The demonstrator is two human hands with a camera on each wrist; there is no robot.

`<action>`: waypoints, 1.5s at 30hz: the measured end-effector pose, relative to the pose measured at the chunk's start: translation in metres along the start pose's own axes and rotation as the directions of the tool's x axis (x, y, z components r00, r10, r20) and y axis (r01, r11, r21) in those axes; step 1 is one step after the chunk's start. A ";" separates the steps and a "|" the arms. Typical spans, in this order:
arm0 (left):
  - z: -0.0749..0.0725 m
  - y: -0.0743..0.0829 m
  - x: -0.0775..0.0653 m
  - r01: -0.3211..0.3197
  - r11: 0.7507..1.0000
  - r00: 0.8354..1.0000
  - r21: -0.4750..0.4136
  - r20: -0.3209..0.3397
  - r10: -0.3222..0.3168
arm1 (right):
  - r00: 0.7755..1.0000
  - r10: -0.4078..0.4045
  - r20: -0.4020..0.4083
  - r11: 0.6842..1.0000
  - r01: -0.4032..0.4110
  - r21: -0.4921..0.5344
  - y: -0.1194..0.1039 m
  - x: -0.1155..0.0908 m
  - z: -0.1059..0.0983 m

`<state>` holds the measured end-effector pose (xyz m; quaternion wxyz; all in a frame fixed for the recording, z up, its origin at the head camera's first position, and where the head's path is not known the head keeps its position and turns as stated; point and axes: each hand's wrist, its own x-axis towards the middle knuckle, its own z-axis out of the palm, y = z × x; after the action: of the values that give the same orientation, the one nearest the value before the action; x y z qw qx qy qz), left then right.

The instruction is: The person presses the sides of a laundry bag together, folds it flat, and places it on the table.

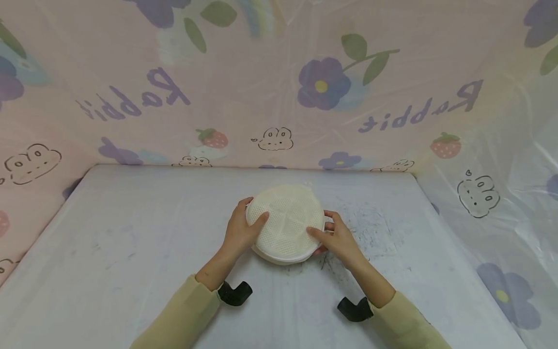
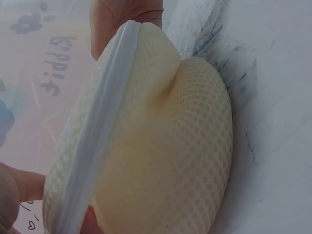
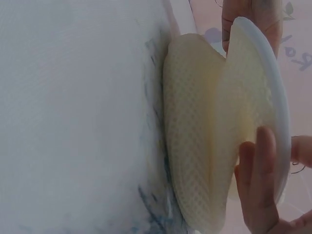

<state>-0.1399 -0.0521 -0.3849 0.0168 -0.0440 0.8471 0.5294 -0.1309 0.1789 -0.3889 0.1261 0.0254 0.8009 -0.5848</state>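
Observation:
A round cream mesh wash bag (image 1: 285, 218) with a white band round its rim is held up between both hands. My left hand (image 1: 241, 229) grips its left edge, thumb on the upper face and fingers tucked behind. On the opposite edge my right hand (image 1: 342, 240) does the same, thumb on top and fingers beneath. Seen from the left wrist, the white band (image 2: 100, 126) runs along a tilted upper face, and the mesh body below it has a fold. The right wrist view shows the lower mesh part (image 3: 192, 136) bulging down close to the table.
The white tabletop (image 1: 152, 242) has dark scuff marks (image 1: 370, 228) right of the bag. Patterned plastic sheeting (image 1: 261, 72) walls the back and sides. A black curved piece sits at the left cuff (image 1: 235, 293) and another at the right cuff (image 1: 355, 310).

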 end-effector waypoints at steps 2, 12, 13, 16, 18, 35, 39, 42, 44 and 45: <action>0.000 -0.001 0.000 0.003 1.000 1.000 0.004 0.003 -0.003 | 1.000 -0.009 0.006 1.000 0.009 -0.006 0.001 0.000 0.000; 0.000 -0.003 0.000 0.006 0.999 1.000 0.033 0.016 -0.006 | 1.000 0.005 -0.001 0.998 -0.005 -0.067 0.001 0.001 0.000; 0.000 -0.003 0.000 0.012 0.999 1.000 0.032 0.015 -0.012 | 1.000 0.003 -0.001 0.997 -0.003 -0.075 0.001 0.000 0.000; 0.000 -0.004 -0.001 0.029 0.999 1.000 0.030 0.009 -0.029 | 1.000 -0.003 -0.012 0.995 0.002 -0.100 0.000 0.000 -0.001; 0.000 -0.005 -0.001 0.037 0.999 0.999 0.030 -0.002 -0.037 | 1.000 -0.015 -0.024 0.993 0.012 -0.119 0.000 -0.001 -0.002; -0.003 -0.007 -0.017 -0.216 0.958 0.964 0.187 -0.115 0.240 | 0.952 -0.268 -0.148 0.914 0.203 -0.351 0.006 -0.004 -0.007; -0.001 -0.007 -0.019 -0.267 0.930 0.949 0.252 -0.101 0.299 | 0.913 -0.372 -0.167 0.871 0.281 -0.403 0.008 -0.004 -0.004; 0.001 -0.008 -0.020 -0.304 0.903 0.937 0.302 -0.078 0.342 | 0.882 -0.443 -0.162 0.835 0.340 -0.433 0.009 -0.004 -0.002; 0.002 -0.008 -0.021 -0.330 0.878 0.928 0.347 -0.052 0.370 | 0.858 -0.492 -0.146 0.804 0.384 -0.454 0.009 -0.004 -0.001; 0.003 -0.009 -0.021 -0.342 0.865 0.924 0.368 -0.036 0.381 | 0.847 -0.514 -0.137 0.789 0.404 -0.463 0.009 -0.004 -0.001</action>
<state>-0.1186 -0.0525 -0.3923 -0.1207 0.0908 0.9213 0.3583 -0.1257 0.1828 -0.3963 -0.1230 -0.1242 0.8976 -0.4047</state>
